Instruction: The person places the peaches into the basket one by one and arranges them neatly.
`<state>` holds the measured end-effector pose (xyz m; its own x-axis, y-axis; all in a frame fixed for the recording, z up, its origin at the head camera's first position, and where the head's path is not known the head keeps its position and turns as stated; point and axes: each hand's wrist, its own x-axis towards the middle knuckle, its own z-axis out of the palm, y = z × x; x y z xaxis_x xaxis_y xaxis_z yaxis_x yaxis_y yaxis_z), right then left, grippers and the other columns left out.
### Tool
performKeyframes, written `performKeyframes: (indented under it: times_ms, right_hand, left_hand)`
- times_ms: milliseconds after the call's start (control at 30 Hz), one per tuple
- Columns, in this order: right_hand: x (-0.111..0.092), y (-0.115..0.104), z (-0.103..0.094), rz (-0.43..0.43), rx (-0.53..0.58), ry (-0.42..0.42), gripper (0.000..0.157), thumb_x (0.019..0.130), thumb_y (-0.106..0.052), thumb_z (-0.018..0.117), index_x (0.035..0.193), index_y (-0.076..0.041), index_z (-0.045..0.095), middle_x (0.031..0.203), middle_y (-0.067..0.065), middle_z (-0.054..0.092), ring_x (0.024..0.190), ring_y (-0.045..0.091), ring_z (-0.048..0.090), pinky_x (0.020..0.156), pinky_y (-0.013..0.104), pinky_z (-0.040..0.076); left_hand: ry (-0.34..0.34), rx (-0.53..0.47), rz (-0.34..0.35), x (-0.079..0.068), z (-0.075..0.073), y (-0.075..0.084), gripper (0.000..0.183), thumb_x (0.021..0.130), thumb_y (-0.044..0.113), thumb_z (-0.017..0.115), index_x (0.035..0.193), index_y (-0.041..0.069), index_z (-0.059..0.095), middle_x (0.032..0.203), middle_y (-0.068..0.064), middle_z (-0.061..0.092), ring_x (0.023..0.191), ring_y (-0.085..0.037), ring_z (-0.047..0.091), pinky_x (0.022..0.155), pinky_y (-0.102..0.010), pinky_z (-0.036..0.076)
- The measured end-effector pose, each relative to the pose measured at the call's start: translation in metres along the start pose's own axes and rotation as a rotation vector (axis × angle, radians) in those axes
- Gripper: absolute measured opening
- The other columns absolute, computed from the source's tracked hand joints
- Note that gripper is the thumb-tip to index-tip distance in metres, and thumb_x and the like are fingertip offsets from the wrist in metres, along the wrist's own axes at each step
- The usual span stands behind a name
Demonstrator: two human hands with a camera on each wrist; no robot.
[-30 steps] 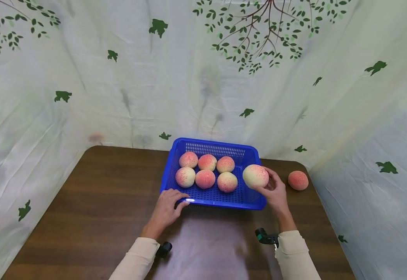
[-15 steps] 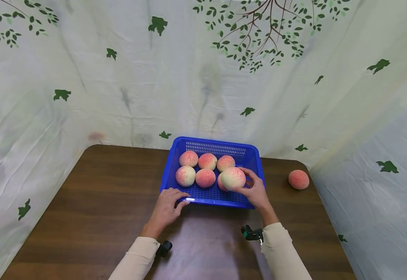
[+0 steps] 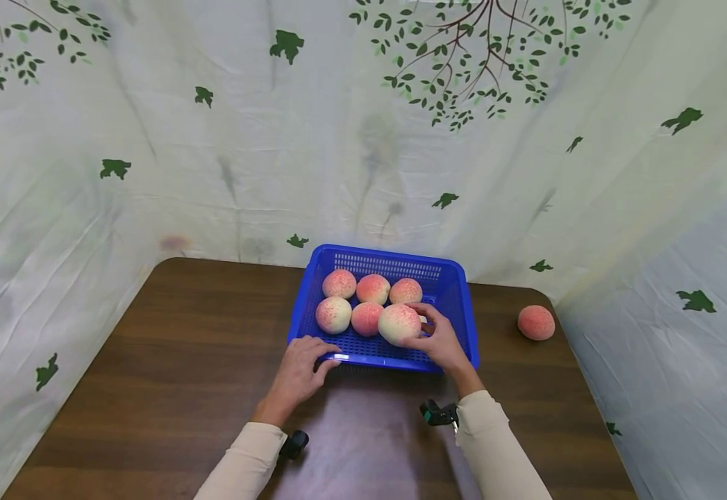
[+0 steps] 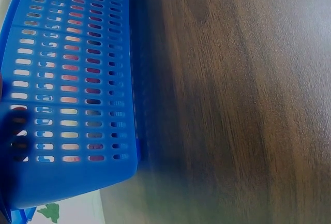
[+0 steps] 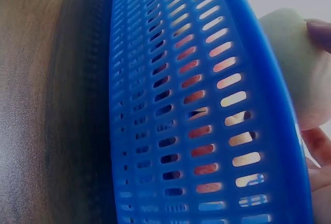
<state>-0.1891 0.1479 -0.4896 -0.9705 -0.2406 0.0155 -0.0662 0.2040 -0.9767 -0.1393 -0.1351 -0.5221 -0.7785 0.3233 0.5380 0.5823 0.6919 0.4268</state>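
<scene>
My right hand [image 3: 441, 342] holds a pale, pink-speckled peach [image 3: 399, 324] between thumb and fingers, over the front right part of the blue plastic basket [image 3: 444, 271]. In the right wrist view this peach [image 5: 295, 63] shows above the basket rim, with fingertips [image 5: 318, 32] on its side. It mostly hides another peach behind it in the head view. Several pink and cream peaches lie in two rows in the basket, among them one at the front left [image 3: 333, 315]. My left hand [image 3: 301, 368] grips the basket's front rim near its left corner, fingers over the edge.
One more pink peach [image 3: 536, 323] lies on the brown wooden table [image 3: 169, 361], right of the basket near the table's right edge. A white curtain [image 3: 238, 160] printed with leaves hangs behind and along the sides. Each wrist carries a small black camera.
My right hand has carried the pale peach leftward from the basket's right rim and a little lower, over the front row. The left hand has stayed on the rim.
</scene>
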Motion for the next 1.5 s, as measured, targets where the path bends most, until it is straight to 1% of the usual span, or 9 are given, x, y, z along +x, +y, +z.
performKeyframes:
  times_ms: [133,333,467,667,833,1000,1167,1333,1500]
  right_hand:
    - [0.003,0.001,0.001,0.03,0.008,-0.061,0.067,0.074,0.0,0.08,0.134,-0.004,0.05,0.133,0.018,0.048,0.107,0.032,0.059,0.089,0.039,0.05]
    - [0.007,0.004,0.002,0.072,0.002,-0.15,0.068,0.075,0.001,0.079,0.135,-0.004,0.048,0.135,0.017,0.049,0.113,0.032,0.057,0.093,0.043,0.048]
    - [0.01,0.005,0.003,0.084,-0.017,-0.211,0.067,0.075,0.0,0.079,0.135,-0.006,0.05,0.135,0.014,0.049,0.117,0.032,0.055,0.095,0.044,0.046]
    - [0.015,0.009,0.005,0.109,-0.063,-0.276,0.066,0.074,-0.005,0.081,0.134,-0.008,0.051,0.135,0.011,0.048,0.125,0.034,0.048,0.098,0.047,0.044]
    - [0.018,0.012,0.006,0.142,-0.091,-0.3,0.067,0.075,-0.006,0.081,0.134,-0.008,0.051,0.135,0.013,0.051,0.131,0.037,0.042,0.103,0.053,0.037]
    - [0.02,0.011,0.008,0.159,-0.119,-0.311,0.067,0.073,-0.004,0.081,0.134,-0.008,0.052,0.137,0.012,0.051,0.135,0.036,0.037,0.107,0.055,0.032]
    - [0.024,0.01,0.01,0.149,-0.181,-0.336,0.066,0.075,-0.001,0.078,0.135,-0.007,0.052,0.138,0.012,0.051,0.133,0.034,0.04,0.108,0.054,0.03]
    - [0.025,0.012,0.012,0.169,-0.233,-0.348,0.065,0.077,-0.001,0.076,0.137,-0.008,0.05,0.137,0.012,0.052,0.127,0.032,0.046,0.105,0.053,0.034]
    - [0.027,0.013,0.013,0.148,-0.283,-0.364,0.066,0.078,-0.002,0.076,0.138,-0.007,0.05,0.135,0.013,0.054,0.124,0.032,0.049,0.104,0.053,0.036]
  left_hand:
    - [-0.005,0.003,-0.004,0.0,0.001,0.0,0.015,0.078,0.016,0.079,0.092,0.013,0.074,0.085,0.001,0.069,0.082,-0.02,0.06,0.075,-0.039,0.042]
    - [-0.005,0.0,0.002,-0.001,0.002,0.0,0.014,0.079,0.016,0.079,0.092,0.014,0.074,0.084,0.002,0.068,0.082,-0.019,0.059,0.076,-0.038,0.042]
    - [-0.008,-0.002,-0.005,-0.001,0.002,0.0,0.015,0.079,0.016,0.079,0.092,0.015,0.074,0.085,0.002,0.068,0.083,-0.019,0.059,0.076,-0.038,0.042]
    - [-0.011,0.0,-0.012,-0.001,0.002,0.0,0.015,0.079,0.017,0.079,0.093,0.015,0.073,0.084,0.002,0.068,0.082,-0.019,0.058,0.076,-0.038,0.042]
    - [-0.003,0.005,-0.003,0.0,0.001,-0.001,0.015,0.079,0.017,0.079,0.092,0.015,0.074,0.084,0.002,0.068,0.081,-0.018,0.059,0.075,-0.037,0.042]
    - [-0.006,0.012,-0.002,0.001,0.001,-0.002,0.015,0.078,0.017,0.079,0.093,0.016,0.074,0.083,0.003,0.068,0.081,-0.018,0.058,0.074,-0.037,0.042]
    - [-0.004,0.015,-0.003,0.0,0.0,-0.002,0.015,0.078,0.018,0.079,0.092,0.016,0.074,0.082,0.004,0.068,0.08,-0.017,0.058,0.074,-0.037,0.042]
    - [-0.004,0.011,-0.008,-0.001,0.0,-0.002,0.016,0.078,0.018,0.08,0.092,0.016,0.074,0.083,0.004,0.068,0.08,-0.017,0.058,0.075,-0.037,0.042]
    - [-0.005,0.01,-0.009,-0.001,0.001,-0.003,0.016,0.078,0.018,0.08,0.092,0.016,0.074,0.083,0.004,0.068,0.08,-0.017,0.058,0.076,-0.037,0.041]
